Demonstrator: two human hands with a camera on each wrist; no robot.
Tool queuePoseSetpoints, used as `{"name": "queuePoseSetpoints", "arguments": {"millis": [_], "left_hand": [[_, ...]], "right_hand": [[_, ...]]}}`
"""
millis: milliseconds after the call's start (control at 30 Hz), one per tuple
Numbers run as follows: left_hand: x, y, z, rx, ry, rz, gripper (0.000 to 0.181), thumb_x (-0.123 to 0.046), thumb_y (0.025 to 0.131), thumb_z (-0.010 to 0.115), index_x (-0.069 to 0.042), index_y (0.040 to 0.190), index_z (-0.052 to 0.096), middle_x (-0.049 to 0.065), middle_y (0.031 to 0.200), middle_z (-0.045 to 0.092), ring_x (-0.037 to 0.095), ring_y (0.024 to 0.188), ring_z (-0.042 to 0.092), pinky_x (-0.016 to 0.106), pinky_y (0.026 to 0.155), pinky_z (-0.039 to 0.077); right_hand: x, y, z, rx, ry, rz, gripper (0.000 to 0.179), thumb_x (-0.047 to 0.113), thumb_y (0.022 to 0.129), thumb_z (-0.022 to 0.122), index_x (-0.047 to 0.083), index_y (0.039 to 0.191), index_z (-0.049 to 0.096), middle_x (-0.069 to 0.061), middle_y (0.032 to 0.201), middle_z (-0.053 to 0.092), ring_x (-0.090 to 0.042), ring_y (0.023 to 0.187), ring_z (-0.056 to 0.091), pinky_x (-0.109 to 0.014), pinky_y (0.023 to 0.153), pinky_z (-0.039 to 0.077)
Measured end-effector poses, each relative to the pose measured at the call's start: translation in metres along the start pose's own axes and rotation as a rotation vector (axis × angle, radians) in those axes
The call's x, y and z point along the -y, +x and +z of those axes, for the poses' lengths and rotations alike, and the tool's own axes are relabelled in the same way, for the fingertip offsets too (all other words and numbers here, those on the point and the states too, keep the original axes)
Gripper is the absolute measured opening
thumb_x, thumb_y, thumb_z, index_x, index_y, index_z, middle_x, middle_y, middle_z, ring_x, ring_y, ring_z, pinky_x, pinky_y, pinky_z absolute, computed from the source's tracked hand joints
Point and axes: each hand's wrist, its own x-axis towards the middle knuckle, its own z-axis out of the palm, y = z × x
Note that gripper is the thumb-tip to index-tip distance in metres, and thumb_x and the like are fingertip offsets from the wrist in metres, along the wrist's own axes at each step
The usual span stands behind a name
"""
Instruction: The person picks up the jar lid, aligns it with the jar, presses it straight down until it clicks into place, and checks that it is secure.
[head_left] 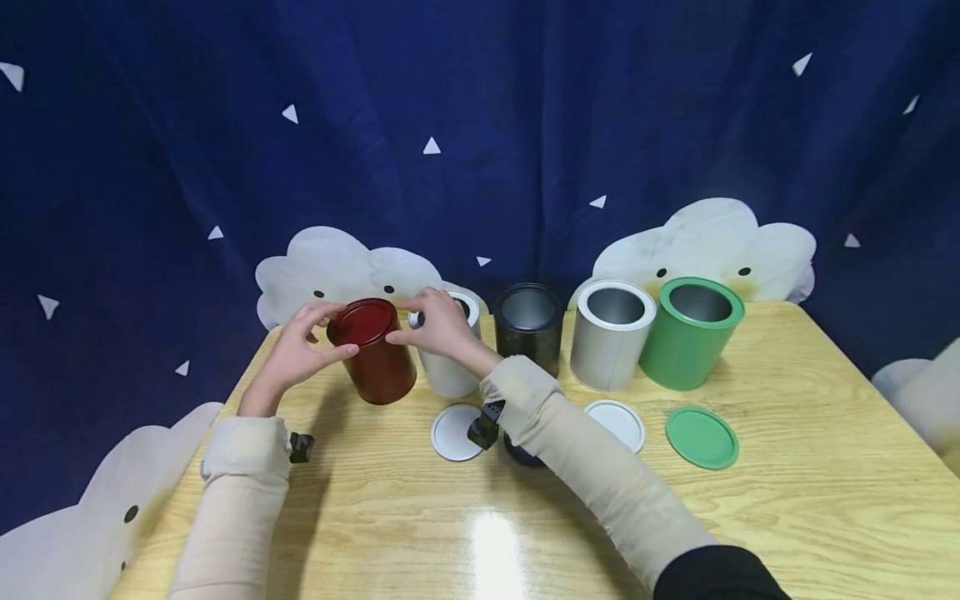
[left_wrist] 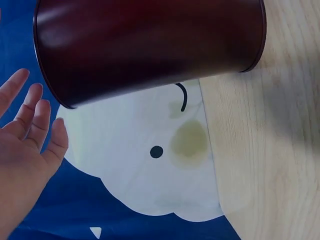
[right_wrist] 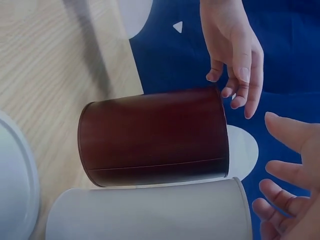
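A dark red can (head_left: 384, 367) stands upright at the table's left, its top covered by a red lid (head_left: 365, 322). My left hand (head_left: 291, 354) is at the left side of its rim, thumb toward the front, fingers relaxed and spread. My right hand (head_left: 441, 327) is on the other side, thumb and fingers extended by the rim. The left wrist view shows the left fingers (left_wrist: 36, 117) just off the can's top edge. In the right wrist view, a gap separates the right hand (right_wrist: 295, 187) from the can; whether the left fingertips touch the rim, I cannot tell.
Right of the red can stand a white can (head_left: 447, 377) partly behind my right hand, an open black can (head_left: 542, 340), another open white can (head_left: 606, 354) and an open green can (head_left: 678, 358). White (head_left: 452, 433), black, white (head_left: 617, 423) and green (head_left: 702, 437) lids lie in front.
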Motion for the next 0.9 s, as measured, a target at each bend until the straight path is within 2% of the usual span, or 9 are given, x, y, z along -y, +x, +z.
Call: {"name": "queuePoseSetpoints", "arguments": {"millis": [267, 567, 733, 900], "left_hand": [[-0.007, -0.004, 0.006, 0.002, 0.016, 0.069, 0.056, -0.01, 0.071, 0.077, 0.001, 0.12, 0.054, 0.016, 0.115, 0.048, 0.028, 0.101, 0.039, 0.041, 0.07, 0.031], [-0.017, -0.012, 0.011, 0.011, 0.03, 0.106, 0.059, -0.009, 0.069, 0.077, 0.0, 0.122, 0.053, 0.015, 0.116, 0.049, 0.026, 0.101, 0.04, 0.038, 0.071, 0.033], [-0.021, -0.017, 0.014, 0.012, 0.029, 0.128, 0.059, -0.009, 0.068, 0.078, 0.001, 0.121, 0.054, 0.015, 0.115, 0.049, 0.026, 0.099, 0.042, 0.038, 0.07, 0.034], [-0.023, -0.022, 0.019, -0.003, 0.017, 0.152, 0.059, -0.008, 0.066, 0.079, 0.0, 0.12, 0.055, 0.014, 0.115, 0.05, 0.024, 0.1, 0.042, 0.037, 0.07, 0.034]], "right_hand": [[-0.004, -0.01, -0.001, -0.049, 0.007, -0.056, 0.047, 0.034, 0.074, 0.074, 0.011, 0.113, 0.066, -0.006, 0.093, 0.061, -0.017, 0.079, 0.051, -0.026, 0.069, 0.038], [-0.009, -0.025, -0.001, -0.112, 0.042, -0.097, 0.045, 0.031, 0.069, 0.078, 0.007, 0.106, 0.069, -0.006, 0.094, 0.062, -0.018, 0.079, 0.055, -0.025, 0.071, 0.042], [-0.012, -0.033, -0.002, -0.107, 0.057, -0.086, 0.046, 0.031, 0.068, 0.079, 0.008, 0.107, 0.069, -0.005, 0.092, 0.062, -0.017, 0.079, 0.057, -0.024, 0.069, 0.042], [-0.015, -0.041, -0.004, -0.108, 0.075, -0.088, 0.047, 0.032, 0.067, 0.079, 0.009, 0.106, 0.069, -0.004, 0.093, 0.062, -0.016, 0.085, 0.059, -0.026, 0.074, 0.043]]}}
